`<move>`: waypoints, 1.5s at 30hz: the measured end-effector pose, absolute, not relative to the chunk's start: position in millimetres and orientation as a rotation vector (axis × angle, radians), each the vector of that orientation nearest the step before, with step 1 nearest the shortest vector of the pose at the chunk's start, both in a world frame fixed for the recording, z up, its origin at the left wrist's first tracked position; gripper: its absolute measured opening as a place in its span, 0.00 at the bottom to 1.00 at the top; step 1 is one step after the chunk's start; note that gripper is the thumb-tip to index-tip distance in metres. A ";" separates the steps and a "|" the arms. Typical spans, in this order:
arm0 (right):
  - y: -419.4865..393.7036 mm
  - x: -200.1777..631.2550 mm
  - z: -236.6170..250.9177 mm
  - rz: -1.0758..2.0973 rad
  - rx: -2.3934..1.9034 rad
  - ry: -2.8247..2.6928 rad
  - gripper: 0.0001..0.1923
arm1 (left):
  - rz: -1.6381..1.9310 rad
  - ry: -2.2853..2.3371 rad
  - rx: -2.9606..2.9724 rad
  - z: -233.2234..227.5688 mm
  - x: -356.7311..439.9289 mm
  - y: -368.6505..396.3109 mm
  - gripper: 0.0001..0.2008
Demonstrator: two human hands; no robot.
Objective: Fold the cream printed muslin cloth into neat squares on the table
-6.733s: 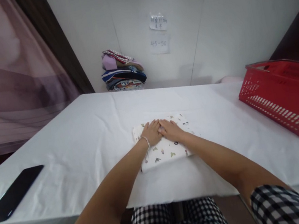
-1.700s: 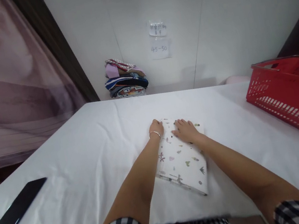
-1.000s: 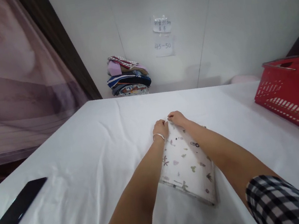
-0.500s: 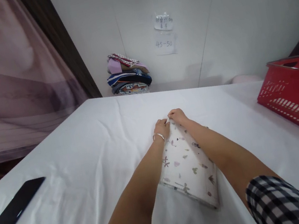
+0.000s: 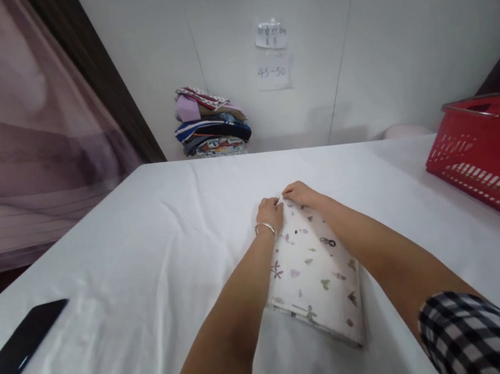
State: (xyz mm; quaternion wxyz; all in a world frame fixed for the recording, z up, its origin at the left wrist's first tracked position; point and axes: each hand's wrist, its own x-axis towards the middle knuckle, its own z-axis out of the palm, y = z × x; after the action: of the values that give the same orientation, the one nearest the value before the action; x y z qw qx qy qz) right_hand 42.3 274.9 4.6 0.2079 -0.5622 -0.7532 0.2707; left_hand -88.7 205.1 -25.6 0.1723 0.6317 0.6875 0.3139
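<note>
A folded white cloth [image 5: 312,266] with a print of small leaves and flowers lies on the white-covered table [image 5: 113,262]. Its layers show along the near edge. My left hand [image 5: 270,212], with a silver bangle at the wrist, is closed on the far left corner of the cloth. Just to the right, my right hand [image 5: 299,193] pinches the same far end between bent fingers. The two hands are close together, and the cloth rises slightly to a point between them. My right forearm covers part of the cloth's right side.
A black phone [image 5: 19,356] lies at the table's left. On the right stands a red perforated basket [image 5: 498,169]. Behind the far edge is a stack of folded fabrics [image 5: 210,123], with paper signs [image 5: 274,72] on the wall. A pinkish curtain [image 5: 19,137] hangs at left.
My right hand has shifted very slightly to the right along the cloth's far end. My left hand keeps its hold. The whole view has moved a little.
</note>
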 end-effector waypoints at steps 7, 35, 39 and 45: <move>275.6 32.0 2.3 0.632 -1.595 -2.167 0.10 | 0.848 1.935 1.800 -25.5 -88.7 205.4 0.14; 246.5 30.8 -5.1 0.377 -1.636 -2.428 0.18 | 0.854 1.957 1.683 -25.6 -88.6 207.7 0.07; 247.6 26.6 -4.4 0.364 -1.624 -2.478 0.18 | 0.800 2.014 1.632 -20.4 -88.4 204.3 0.08; 225.5 29.8 -0.4 0.186 -1.551 -2.440 0.16 | 0.774 2.039 1.633 -14.5 -86.7 199.6 0.09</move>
State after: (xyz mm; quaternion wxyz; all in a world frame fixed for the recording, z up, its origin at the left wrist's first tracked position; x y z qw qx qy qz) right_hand 29.8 225.5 -0.4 0.1218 -0.5313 -0.8360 0.0636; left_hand -86.7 199.6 -14.5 0.2070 0.5863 0.7323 0.2779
